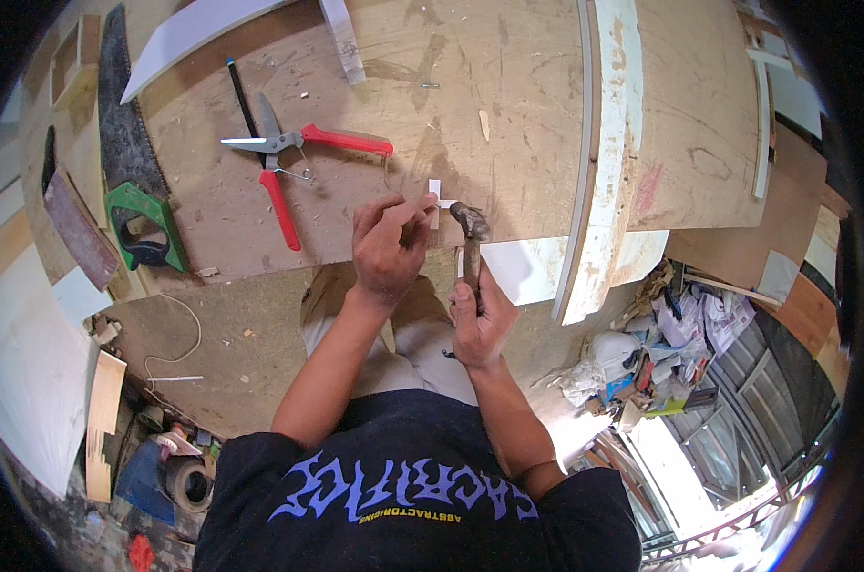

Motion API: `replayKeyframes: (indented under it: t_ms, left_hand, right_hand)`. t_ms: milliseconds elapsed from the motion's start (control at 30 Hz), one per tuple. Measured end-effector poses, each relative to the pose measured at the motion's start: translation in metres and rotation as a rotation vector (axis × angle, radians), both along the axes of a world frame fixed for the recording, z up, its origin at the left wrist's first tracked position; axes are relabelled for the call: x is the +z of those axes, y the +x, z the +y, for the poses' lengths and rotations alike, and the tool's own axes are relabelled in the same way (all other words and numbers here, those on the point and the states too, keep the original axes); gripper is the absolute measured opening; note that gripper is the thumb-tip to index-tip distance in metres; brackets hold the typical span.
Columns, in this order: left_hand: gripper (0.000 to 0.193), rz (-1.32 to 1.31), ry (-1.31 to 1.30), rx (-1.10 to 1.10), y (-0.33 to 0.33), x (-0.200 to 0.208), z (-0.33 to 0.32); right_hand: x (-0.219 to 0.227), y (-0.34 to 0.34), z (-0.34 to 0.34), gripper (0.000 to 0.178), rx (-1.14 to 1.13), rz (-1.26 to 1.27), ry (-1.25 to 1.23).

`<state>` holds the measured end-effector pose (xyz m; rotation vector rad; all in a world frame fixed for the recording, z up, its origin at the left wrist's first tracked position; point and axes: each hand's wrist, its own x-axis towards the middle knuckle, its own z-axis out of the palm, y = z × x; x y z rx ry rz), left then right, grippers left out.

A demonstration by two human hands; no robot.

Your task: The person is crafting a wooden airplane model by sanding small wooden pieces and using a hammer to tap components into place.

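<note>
- Firstly, at the far left a hand saw [132, 181] with a green handle lies on the plywood board [508, 124], and red-handled snips [284, 162] lie near it, well apart from the hands.
- The left hand [386, 250] pinches a small white strip [436, 202] between fingertips at the near edge of the board; the strip stands about upright.
- Just right of this pinch, the hammer [470, 243] has its head almost touching the strip. Its long axis runs from the head toward the person.
- The right hand [480, 319] is closed around the hammer handle, low on it.
</note>
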<state>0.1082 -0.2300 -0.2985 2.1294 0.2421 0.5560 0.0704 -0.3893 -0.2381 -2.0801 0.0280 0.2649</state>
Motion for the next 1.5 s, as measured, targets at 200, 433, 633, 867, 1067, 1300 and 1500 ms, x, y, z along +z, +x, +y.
replayKeyframes:
  t_ms: [200, 433, 633, 867, 1067, 1300, 1500]
  left_hand:
    - [0.035, 0.021, -0.069, 0.010, 0.000, 0.007, 0.005]
    - [0.033, 0.044, -0.045, -0.025, 0.000, 0.007, 0.008]
    - [0.027, 0.033, -0.036, -0.028, 0.001, 0.005, 0.007]
    - [0.028, 0.024, -0.014, -0.029, 0.002, 0.003, 0.007]
    - [0.028, 0.038, -0.026, -0.051, 0.001, 0.002, 0.008]
    - [0.026, 0.051, -0.041, -0.037, 0.000, 0.003, 0.006]
    - [0.024, 0.047, -0.038, -0.034, 0.000, 0.003, 0.007]
  right_hand:
    - [0.011, 0.002, 0.003, 0.049, -0.001, 0.090, -0.049]
    - [0.010, 0.002, 0.002, 0.050, -0.014, 0.102, -0.043]
    - [0.006, 0.001, 0.000, 0.049, -0.003, 0.099, -0.055]
    - [0.009, 0.006, 0.004, 0.049, 0.081, -0.004, -0.145]
    - [0.012, 0.008, 0.006, 0.050, 0.040, 0.073, -0.166]
    - [0.018, 0.017, 0.009, 0.051, 0.173, -0.081, -0.244]
    - [0.028, 0.017, 0.010, 0.047, 0.161, 0.060, -0.278]
